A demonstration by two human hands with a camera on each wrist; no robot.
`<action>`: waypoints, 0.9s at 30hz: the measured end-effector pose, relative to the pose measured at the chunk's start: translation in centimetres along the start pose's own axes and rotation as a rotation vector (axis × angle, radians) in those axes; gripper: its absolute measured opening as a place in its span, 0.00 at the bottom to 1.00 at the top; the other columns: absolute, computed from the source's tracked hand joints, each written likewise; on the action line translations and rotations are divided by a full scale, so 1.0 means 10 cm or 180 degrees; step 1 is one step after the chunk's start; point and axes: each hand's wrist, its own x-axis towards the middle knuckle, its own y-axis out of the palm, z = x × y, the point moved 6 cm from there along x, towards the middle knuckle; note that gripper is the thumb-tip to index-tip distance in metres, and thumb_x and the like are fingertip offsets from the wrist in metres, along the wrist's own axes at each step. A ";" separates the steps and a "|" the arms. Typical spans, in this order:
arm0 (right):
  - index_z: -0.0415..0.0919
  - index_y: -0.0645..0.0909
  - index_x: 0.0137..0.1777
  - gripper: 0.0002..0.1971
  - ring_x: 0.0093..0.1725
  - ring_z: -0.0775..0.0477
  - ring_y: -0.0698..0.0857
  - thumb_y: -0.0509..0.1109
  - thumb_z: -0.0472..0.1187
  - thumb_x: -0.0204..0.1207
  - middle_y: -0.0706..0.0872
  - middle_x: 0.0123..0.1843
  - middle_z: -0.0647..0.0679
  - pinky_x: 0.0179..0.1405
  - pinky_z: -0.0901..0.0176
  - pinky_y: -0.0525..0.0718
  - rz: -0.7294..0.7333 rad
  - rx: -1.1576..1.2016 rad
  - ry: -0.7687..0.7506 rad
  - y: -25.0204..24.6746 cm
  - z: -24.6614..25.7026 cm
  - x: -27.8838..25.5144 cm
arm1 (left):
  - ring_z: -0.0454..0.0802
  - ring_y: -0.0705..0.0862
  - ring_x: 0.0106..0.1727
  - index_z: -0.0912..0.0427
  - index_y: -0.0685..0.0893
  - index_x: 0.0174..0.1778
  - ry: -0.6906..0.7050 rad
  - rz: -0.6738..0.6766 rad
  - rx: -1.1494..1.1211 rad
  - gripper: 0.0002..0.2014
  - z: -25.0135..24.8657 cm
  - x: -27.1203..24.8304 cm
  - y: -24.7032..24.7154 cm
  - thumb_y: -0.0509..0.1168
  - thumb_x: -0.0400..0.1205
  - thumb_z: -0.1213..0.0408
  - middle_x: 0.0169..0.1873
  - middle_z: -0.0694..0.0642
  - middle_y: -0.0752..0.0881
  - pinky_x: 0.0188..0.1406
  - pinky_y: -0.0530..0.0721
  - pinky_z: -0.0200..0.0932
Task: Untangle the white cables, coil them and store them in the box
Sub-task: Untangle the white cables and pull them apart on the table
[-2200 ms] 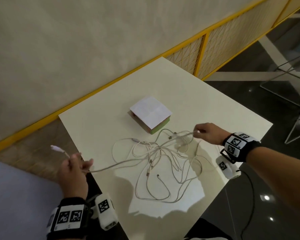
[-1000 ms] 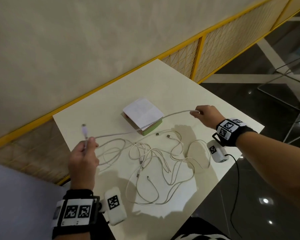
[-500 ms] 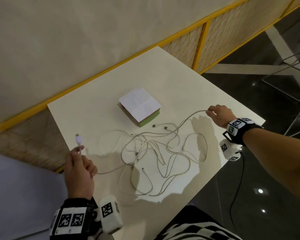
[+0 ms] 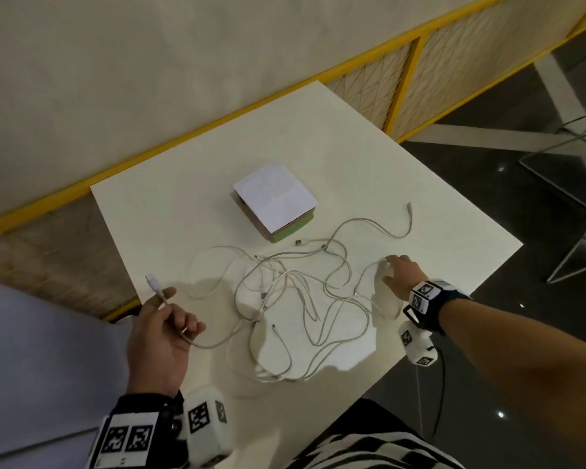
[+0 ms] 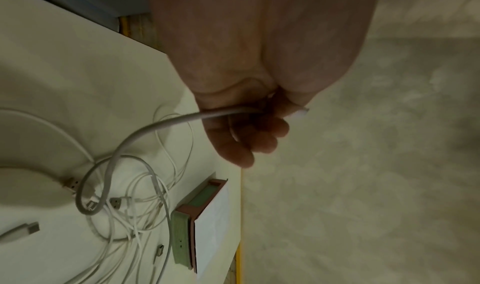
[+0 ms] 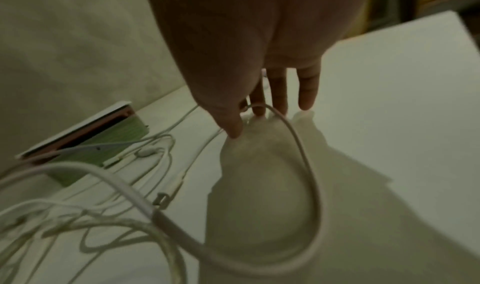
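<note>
White tangled cables [image 4: 285,275]: 1 end [image 4: 409,208] released at 2 o'clock; tangle remains.
Left hand [image 4: 159,340]: plug [image 4: 152,282] pinched.
Right hand [image 4: 400,275]: fingers straight, loop [image 6: 301,148] touched.

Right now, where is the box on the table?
In the head view, the box sits near the middle of the table, just beyond the tangled white cables.

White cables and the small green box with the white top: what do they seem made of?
The white cables: flexible plastic or rubber sheathing, smooth matte, falling in soft loops. The small green box: matte, faintly ribbed sides, possibly plastic or card; its flat white top looks like paper or card.
</note>
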 end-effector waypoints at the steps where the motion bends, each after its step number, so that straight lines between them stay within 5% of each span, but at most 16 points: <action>1: 0.38 0.70 0.72 0.22 0.66 0.32 0.77 0.63 0.40 0.78 0.76 0.68 0.34 0.63 0.44 0.78 -0.0010 0.0161 0.0151 0.04 -0.03 -0.01 | 0.43 0.72 0.17 0.51 0.78 0.40 -0.0054 0.0050 -0.0025 0.18 -0.02 -0.02 0.04 0.46 0.83 0.73 0.18 0.47 0.72 0.20 0.79 0.37; 4: 0.32 0.80 0.57 0.12 0.51 0.35 0.84 0.60 0.38 0.80 0.85 0.52 0.34 0.54 0.47 0.81 0.0108 0.0709 0.0519 0.01 -0.08 -0.03 | 0.41 0.64 0.13 0.49 0.70 0.28 -0.0319 0.0124 -0.0100 0.19 -0.03 -0.06 0.18 0.48 0.83 0.70 0.17 0.45 0.66 0.14 0.67 0.33; 7: 0.40 0.78 0.36 0.10 0.27 0.46 0.73 0.63 0.37 0.80 0.75 0.28 0.45 0.32 0.50 0.80 0.0305 0.2528 0.0510 -0.24 0.15 -0.20 | 0.41 0.59 0.13 0.51 0.64 0.25 -0.0516 0.0199 0.0009 0.22 -0.03 -0.12 0.33 0.51 0.87 0.50 0.15 0.45 0.61 0.13 0.65 0.33; 10: 0.37 0.79 0.41 0.10 0.25 0.49 0.62 0.61 0.40 0.82 0.66 0.22 0.52 0.26 0.57 0.66 0.0334 0.3794 -0.0150 -0.74 0.65 -0.58 | 0.43 0.60 0.13 0.54 0.68 0.25 -0.0576 0.0411 0.0187 0.24 0.00 -0.16 0.50 0.52 0.80 0.39 0.15 0.47 0.62 0.15 0.69 0.35; 12: 0.35 0.81 0.49 0.12 0.24 0.50 0.64 0.60 0.42 0.83 0.66 0.22 0.51 0.28 0.57 0.66 0.0343 0.3700 -0.0861 -1.01 1.02 -0.86 | 0.43 0.62 0.14 0.56 0.74 0.26 -0.0540 0.0570 0.0243 0.22 0.01 -0.19 0.64 0.54 0.80 0.44 0.15 0.48 0.64 0.16 0.70 0.34; 15: 0.40 0.82 0.58 0.11 0.24 0.49 0.67 0.61 0.42 0.83 0.69 0.22 0.49 0.26 0.62 0.68 0.0533 0.3148 -0.1828 -1.13 1.58 -1.28 | 0.40 0.60 0.14 0.61 0.80 0.42 -0.0563 0.0726 0.0222 0.18 0.01 -0.23 0.84 0.52 0.86 0.53 0.16 0.46 0.63 0.14 0.63 0.31; 20: 0.55 0.81 0.63 0.14 0.27 0.50 0.74 0.64 0.41 0.81 0.75 0.24 0.51 0.31 0.65 0.73 0.0973 0.2231 -0.2833 -0.77 2.23 -1.74 | 0.38 0.57 0.15 0.62 0.81 0.55 -0.0789 0.0929 -0.0036 0.26 0.01 -0.30 1.03 0.58 0.76 0.42 0.16 0.45 0.58 0.12 0.57 0.31; 24: 0.55 0.79 0.68 0.17 0.31 0.57 0.77 0.65 0.42 0.81 0.82 0.30 0.45 0.36 0.69 0.76 0.1153 0.1805 -0.2981 -0.48 2.34 -1.76 | 0.39 0.59 0.15 0.64 0.83 0.46 -0.0558 0.0849 -0.0001 0.22 -0.04 -0.30 0.94 0.60 0.76 0.46 0.16 0.45 0.59 0.14 0.62 0.33; 27: 0.47 0.85 0.57 0.10 0.30 0.60 0.76 0.66 0.45 0.80 0.81 0.31 0.54 0.35 0.69 0.74 0.0958 0.1452 -0.2915 -0.39 2.28 -1.67 | 0.43 0.66 0.21 0.61 0.77 0.35 -0.0406 0.0589 -0.0064 0.18 -0.09 -0.23 0.80 0.57 0.83 0.52 0.18 0.47 0.67 0.25 0.71 0.38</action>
